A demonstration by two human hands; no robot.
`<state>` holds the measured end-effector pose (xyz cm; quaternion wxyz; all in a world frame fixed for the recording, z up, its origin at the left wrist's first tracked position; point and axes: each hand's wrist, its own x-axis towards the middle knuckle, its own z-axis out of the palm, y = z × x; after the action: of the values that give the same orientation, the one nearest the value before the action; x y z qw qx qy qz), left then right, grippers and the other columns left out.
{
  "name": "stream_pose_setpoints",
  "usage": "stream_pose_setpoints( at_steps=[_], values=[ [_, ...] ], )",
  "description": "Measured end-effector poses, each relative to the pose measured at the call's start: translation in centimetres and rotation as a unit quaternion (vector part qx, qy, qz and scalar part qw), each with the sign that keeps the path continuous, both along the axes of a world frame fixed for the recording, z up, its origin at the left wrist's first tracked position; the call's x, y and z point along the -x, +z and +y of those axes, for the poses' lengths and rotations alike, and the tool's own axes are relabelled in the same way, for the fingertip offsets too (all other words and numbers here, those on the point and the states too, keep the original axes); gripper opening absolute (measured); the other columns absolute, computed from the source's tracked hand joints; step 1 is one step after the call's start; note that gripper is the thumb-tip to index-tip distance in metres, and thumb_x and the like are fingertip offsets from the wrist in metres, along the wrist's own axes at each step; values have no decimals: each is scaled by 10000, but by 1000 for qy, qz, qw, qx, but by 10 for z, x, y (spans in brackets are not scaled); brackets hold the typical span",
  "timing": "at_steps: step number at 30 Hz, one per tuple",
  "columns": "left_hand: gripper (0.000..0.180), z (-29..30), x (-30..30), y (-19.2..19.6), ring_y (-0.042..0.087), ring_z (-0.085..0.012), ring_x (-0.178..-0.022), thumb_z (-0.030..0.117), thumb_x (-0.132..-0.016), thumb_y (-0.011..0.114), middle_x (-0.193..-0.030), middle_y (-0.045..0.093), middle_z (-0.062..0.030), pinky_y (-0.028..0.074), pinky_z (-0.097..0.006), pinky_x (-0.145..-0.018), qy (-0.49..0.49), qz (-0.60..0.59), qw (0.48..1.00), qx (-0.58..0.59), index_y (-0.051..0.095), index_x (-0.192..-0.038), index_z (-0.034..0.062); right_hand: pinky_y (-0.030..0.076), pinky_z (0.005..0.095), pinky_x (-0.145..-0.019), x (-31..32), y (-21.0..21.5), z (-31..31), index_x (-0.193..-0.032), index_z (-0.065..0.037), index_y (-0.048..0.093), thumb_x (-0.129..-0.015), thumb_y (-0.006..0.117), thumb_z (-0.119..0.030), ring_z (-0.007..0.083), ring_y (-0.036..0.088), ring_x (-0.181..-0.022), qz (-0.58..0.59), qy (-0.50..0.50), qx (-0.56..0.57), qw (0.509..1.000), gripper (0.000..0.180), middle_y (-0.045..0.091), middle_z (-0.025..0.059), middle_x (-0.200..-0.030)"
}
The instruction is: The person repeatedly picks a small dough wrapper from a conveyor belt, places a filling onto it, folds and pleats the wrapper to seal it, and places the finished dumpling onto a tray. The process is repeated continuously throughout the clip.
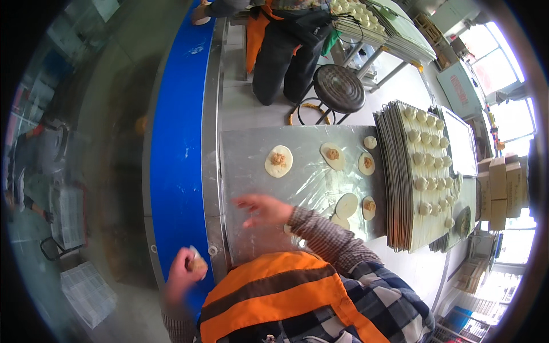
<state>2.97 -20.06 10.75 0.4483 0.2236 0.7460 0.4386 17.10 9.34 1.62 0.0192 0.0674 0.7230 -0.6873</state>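
Over the near end of the blue conveyor belt, my left hand is closed around a filled dough wrapper; white dough and tan filling show past the fingers. My right hand reaches across the metal table with its fingers stretched apart and nothing in them. Beyond it lies a flat dough round with brown filling. Farther right are more filled rounds, one at the back and one nearer. Two plain dough rounds overlap beside my right forearm.
The metal table adjoins the belt's steel edge. At right, a stack of trays carries rows of white buns. A round stool stands behind the table. Another person in dark trousers works farther up the belt.
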Motion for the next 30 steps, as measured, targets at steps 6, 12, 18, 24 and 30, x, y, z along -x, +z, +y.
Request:
stream_pose_setpoints(
  at_steps=[6,12,18,24,30],
  values=[
    [404,139,-8,-48,524,-80,-904,72,-762,724,-955,479,7,464,-223,-747,-23,-281,940,-193,473,-1078,79,461,314,-944,-13,1,1,-1320,-20,472,-888,676,-150,152,558,-1100,6,-66,317,946,495,596,70,-1180],
    [371,231,-46,-122,560,-117,-1010,99,-868,696,-1082,581,-42,482,-253,-889,-54,-125,984,-112,479,-1164,45,524,290,-748,-74,-26,47,-1131,10,620,-875,654,-127,134,635,-824,-149,-337,4,930,292,684,84,-963],
    [433,216,-53,-162,606,-145,-1020,125,-840,731,-1089,620,-82,507,-283,-890,-88,-86,979,-160,492,-1184,12,518,276,-730,-77,-43,28,-1092,9,634,-859,668,-141,119,622,-810,-139,-389,118,903,279,674,74,-904],
    [418,191,-31,-141,612,-185,-1025,107,-867,692,-1119,611,-120,514,-296,-891,45,-198,962,-183,476,-1210,7,516,258,-725,-65,-22,23,-1107,15,628,-880,656,-133,111,621,-811,-75,-316,36,945,273,674,54,-909],
    [399,173,-26,-92,609,-189,-1067,55,-878,651,-1152,611,-128,507,-320,-923,20,-30,959,-280,481,-1235,2,533,271,-718,-55,-18,30,-1195,-1,567,-942,604,-200,122,630,-843,-42,-394,343,852,324,649,49,-999]
  ],
)
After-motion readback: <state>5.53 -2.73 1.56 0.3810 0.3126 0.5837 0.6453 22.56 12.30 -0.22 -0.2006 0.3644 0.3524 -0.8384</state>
